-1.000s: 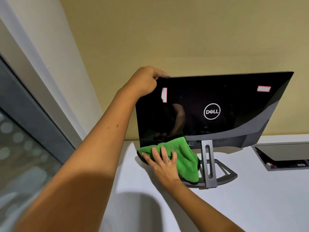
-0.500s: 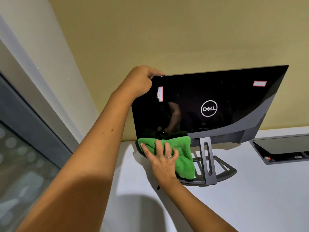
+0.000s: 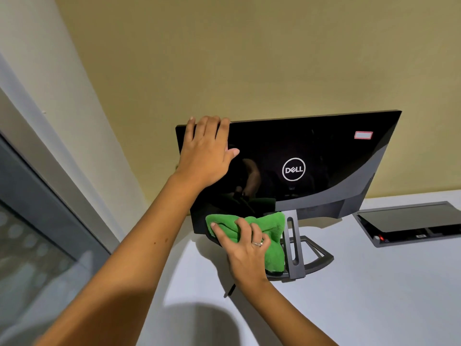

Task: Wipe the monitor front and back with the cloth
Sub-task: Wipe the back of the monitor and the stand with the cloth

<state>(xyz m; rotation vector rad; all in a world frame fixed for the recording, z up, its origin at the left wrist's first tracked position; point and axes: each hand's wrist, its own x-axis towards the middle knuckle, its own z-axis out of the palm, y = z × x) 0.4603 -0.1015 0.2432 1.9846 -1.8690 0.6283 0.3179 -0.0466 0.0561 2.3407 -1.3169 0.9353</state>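
A black Dell monitor (image 3: 311,151) stands on a grey stand (image 3: 316,255) with its glossy back towards me. My left hand (image 3: 207,156) lies flat against the upper left of that back. Its fingertips reach the top edge and its thumb points right. My right hand (image 3: 247,253) grips a bunched green cloth (image 3: 272,226) and holds it against the monitor's lower left edge, just left of the stand's post. The screen side is hidden.
The monitor stands on a white table (image 3: 349,308) against a yellow wall. A flat dark device (image 3: 409,223) lies at the right by the wall. A glass panel with a grey frame (image 3: 37,221) runs along the left. A thin dark cable (image 3: 230,290) pokes out under my right wrist.
My left hand has let go of the top left corner and now lies flat on the back. The cloth stays at the bottom edge, more bunched under my right hand.
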